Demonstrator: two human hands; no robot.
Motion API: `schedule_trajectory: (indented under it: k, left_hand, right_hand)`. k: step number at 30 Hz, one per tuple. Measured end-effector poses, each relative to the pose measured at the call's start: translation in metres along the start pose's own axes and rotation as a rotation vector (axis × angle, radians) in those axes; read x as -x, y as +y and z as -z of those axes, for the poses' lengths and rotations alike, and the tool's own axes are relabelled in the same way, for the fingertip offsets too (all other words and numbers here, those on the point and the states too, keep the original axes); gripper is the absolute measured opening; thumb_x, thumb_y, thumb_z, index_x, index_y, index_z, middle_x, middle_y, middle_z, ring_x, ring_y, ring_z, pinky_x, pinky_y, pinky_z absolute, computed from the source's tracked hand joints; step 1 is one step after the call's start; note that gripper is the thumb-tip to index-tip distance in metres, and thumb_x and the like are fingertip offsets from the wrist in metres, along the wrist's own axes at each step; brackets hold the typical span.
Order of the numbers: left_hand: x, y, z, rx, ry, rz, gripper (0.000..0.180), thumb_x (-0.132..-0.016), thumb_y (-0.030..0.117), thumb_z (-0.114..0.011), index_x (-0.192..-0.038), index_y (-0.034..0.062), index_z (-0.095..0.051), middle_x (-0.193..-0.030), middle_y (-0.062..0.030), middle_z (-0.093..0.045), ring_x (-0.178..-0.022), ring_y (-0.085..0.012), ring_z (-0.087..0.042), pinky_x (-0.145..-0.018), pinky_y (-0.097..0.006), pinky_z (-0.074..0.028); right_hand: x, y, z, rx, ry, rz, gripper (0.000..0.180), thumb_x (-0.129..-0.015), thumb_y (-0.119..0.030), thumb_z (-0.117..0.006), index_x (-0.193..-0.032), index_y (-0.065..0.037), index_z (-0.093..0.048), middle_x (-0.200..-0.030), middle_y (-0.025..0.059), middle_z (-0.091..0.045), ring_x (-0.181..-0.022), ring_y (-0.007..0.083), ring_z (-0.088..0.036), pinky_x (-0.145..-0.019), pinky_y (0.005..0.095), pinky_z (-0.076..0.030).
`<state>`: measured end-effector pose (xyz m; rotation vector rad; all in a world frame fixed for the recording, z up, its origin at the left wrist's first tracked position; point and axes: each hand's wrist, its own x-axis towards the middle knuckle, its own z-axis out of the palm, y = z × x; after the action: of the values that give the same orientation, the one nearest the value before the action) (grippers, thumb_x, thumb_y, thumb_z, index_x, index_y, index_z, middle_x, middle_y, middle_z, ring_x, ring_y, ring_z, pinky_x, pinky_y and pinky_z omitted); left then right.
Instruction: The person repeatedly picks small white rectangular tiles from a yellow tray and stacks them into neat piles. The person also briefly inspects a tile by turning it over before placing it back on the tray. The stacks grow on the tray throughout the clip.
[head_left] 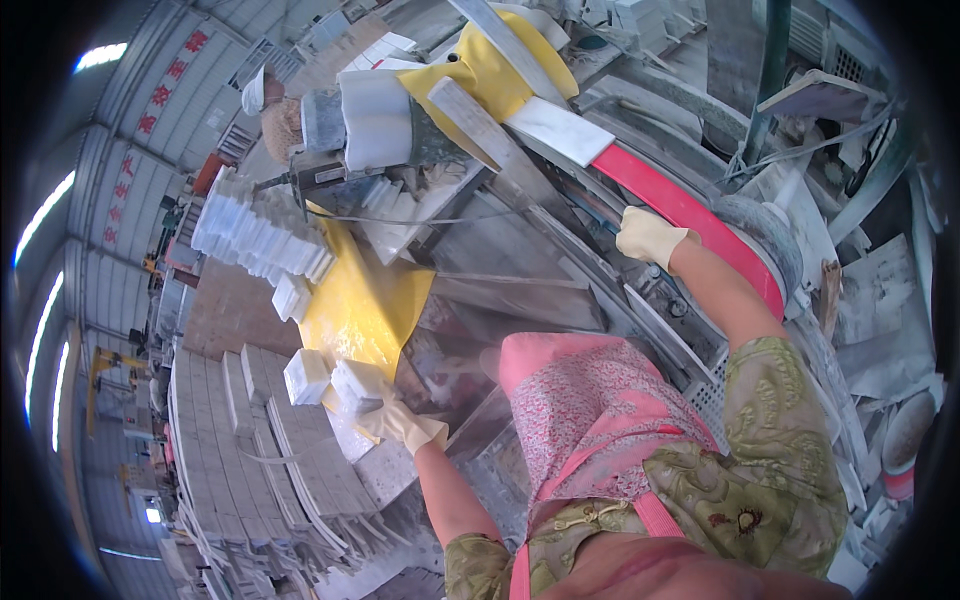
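My left hand (402, 425), in a cream glove, is at the lower left with its fingers closed about the near end of a small stack of white stone tiles (357, 385). That stack rests on a wet yellow sheet (362, 305), next to another small white stack (306, 377). My right hand (645, 238), gloved alike, is closed like a fist over the machine rail, beside a long red strip (690, 215). Whatever lies inside its fingers is hidden. At the strip's far end lies a white marble slab (560, 131).
Tall stacks of white tiles (255, 225) stand beyond the yellow sheet. Long grey stone slabs (215, 430) are piled at the left. Another yellow sheet (500, 65) drapes over the machine at the far side. Stone offcuts (880, 300) lie at the right. A person in a white helmet (262, 92) is farther off.
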<state>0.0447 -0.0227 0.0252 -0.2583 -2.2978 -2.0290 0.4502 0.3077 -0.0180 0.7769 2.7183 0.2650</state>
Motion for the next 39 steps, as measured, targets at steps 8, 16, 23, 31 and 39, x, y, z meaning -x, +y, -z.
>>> schedule_trajectory:
  k: [8, 16, 23, 31, 39]
  left_hand:
    - [0.035, 0.041, -0.005, 0.221, -0.105, 0.256, 0.053, -0.093, 0.033, -0.071, -0.125, -0.0054, -0.052, -0.108, -0.0119, -0.063, -0.089, -0.0185, -0.061, -0.077, -0.033, -0.054]
    - [-0.004, -0.007, -0.002, -0.255, 0.183, -0.261, 0.048, -0.082, 0.030, -0.085, -0.095, -0.0042, -0.053, -0.087, -0.0119, -0.060, -0.073, -0.0231, -0.058, -0.070, -0.038, -0.051]
    - [-0.012, -0.019, -0.001, -0.281, 0.212, -0.303, 0.053, -0.077, 0.032, -0.089, -0.090, -0.0042, -0.051, -0.075, -0.0115, -0.059, -0.068, -0.0226, -0.057, -0.066, -0.037, -0.049]
    - [-0.015, -0.018, 0.000, -0.309, 0.221, -0.297, 0.059, -0.076, 0.031, -0.089, -0.102, -0.0062, -0.052, -0.089, -0.0143, -0.064, -0.077, -0.0249, -0.062, -0.074, -0.038, -0.052]
    - [-0.013, -0.013, 0.003, -0.353, 0.170, -0.139, 0.062, -0.077, 0.032, -0.088, -0.113, -0.0061, -0.054, -0.103, -0.0169, -0.067, -0.089, -0.0275, -0.065, -0.082, -0.039, -0.053]
  right_hand:
    - [0.001, -0.003, 0.013, 0.008, -0.125, -0.029, 0.024, -0.087, -0.013, -0.058, -0.094, -0.005, -0.079, -0.102, 0.0112, -0.076, -0.100, 0.0261, -0.069, -0.091, 0.0348, -0.051]
    - [-0.005, -0.001, 0.003, -0.073, -0.083, -0.077, 0.024, -0.083, -0.008, -0.059, -0.094, 0.001, -0.078, -0.103, 0.0148, -0.075, -0.104, 0.0301, -0.069, -0.091, 0.0370, -0.053]
    - [0.005, -0.005, 0.016, -0.105, -0.019, -0.132, 0.024, -0.083, -0.009, -0.060, -0.094, 0.000, -0.079, -0.103, 0.0163, -0.075, -0.102, 0.0306, -0.069, -0.089, 0.0376, -0.054]
    - [0.001, -0.001, 0.009, -0.003, 0.022, -0.013, 0.024, -0.081, -0.014, -0.059, -0.084, -0.001, -0.079, -0.089, 0.0161, -0.075, -0.091, 0.0330, -0.070, -0.085, 0.0401, -0.052]
    - [0.003, -0.003, 0.013, -0.010, -0.004, -0.053, 0.020, -0.082, -0.012, -0.062, -0.085, -0.003, -0.080, -0.094, 0.0142, -0.076, -0.098, 0.0308, -0.070, -0.087, 0.0379, -0.052]
